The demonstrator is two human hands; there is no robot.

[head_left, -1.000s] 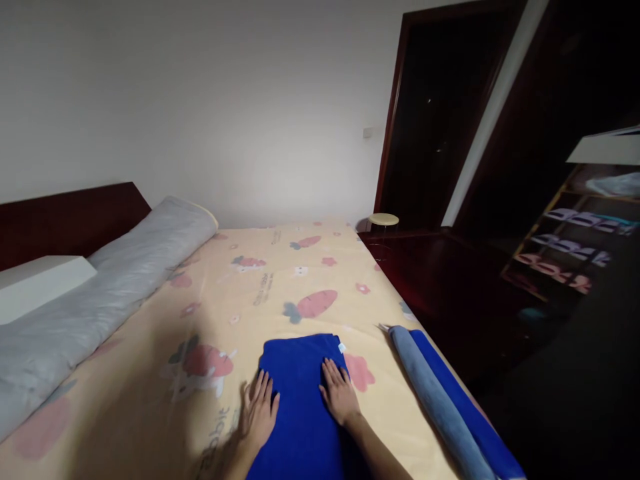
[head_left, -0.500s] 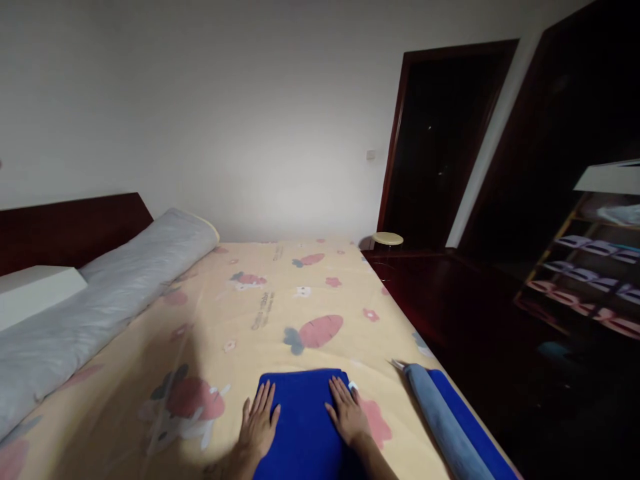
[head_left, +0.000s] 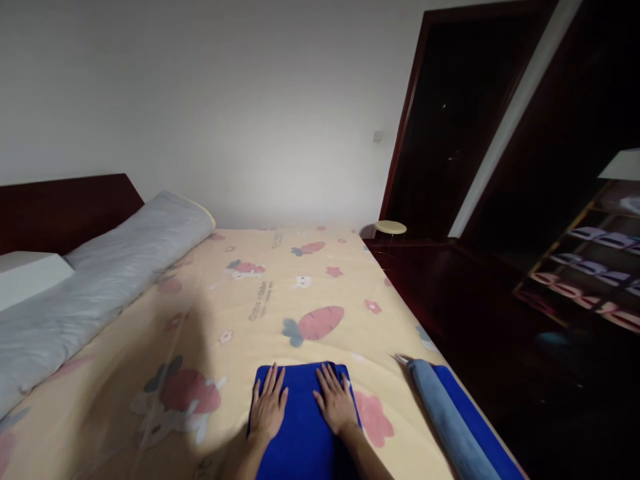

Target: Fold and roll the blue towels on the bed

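A folded blue cloth (head_left: pixel 301 427) lies on the patterned bed sheet (head_left: pixel 300 287) at the bottom centre. My left hand (head_left: pixel 269 405) rests flat on its left side, fingers stretched toward the far edge. On the right side of the cloth lies my right hand (head_left: pixel 336 402), palm down with its fingers spread a little. Neither hand grips anything. To the right, near the bed's edge, is a rolled grey-blue cloth (head_left: pixel 447 420) beside another blue cloth (head_left: pixel 475 420).
A grey quilt or long pillow (head_left: pixel 115 267) and a white box (head_left: pixel 33 277) lie at the left by the dark headboard (head_left: pixel 70 203). Beyond the bed stand a round stool (head_left: pixel 391 227) and, at far right, a shoe rack (head_left: pixel 595 250).
Both hands have shifted slightly inward and toward the cloth's far edge, still flat on it. The camera view has tilted a little.
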